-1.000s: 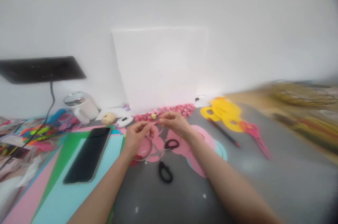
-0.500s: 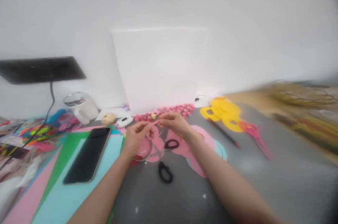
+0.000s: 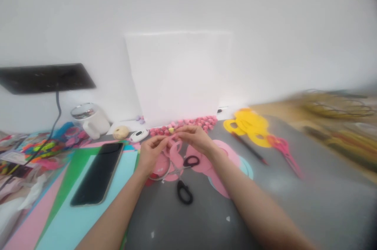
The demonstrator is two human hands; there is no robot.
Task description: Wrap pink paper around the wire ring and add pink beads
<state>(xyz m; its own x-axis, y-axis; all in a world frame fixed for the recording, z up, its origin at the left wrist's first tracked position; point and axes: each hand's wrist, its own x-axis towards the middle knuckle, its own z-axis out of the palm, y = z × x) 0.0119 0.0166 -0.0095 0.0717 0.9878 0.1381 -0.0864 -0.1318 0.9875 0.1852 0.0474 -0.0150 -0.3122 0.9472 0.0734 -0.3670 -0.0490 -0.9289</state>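
Observation:
Both my hands meet over the middle of the table, pinching a pink paper strip (image 3: 176, 146) that curls down in a loop between them. My left hand (image 3: 151, 152) grips it from the left with thumb and fingers together. My right hand (image 3: 196, 138) pinches it from the right, close to the left fingertips. Below them lie black-handled scissors (image 3: 184, 192) with their blades pointing left over pink paper pieces. More pink paper circles (image 3: 218, 171) rest under my right wrist. Behind my fingers runs a row of small pink rolled pieces (image 3: 206, 121).
A phone (image 3: 98, 173) lies on coloured sheets (image 3: 66, 218) at left, with a white mug (image 3: 96, 122) behind. To the right are yellow paper rings (image 3: 250, 124), a dark pencil (image 3: 250, 148) and pink scissors (image 3: 285, 154). A white board (image 3: 179, 77) leans on the wall.
The pink strip between my hands now hangs in a larger, clearer loop. My hands have stayed almost in the same place.

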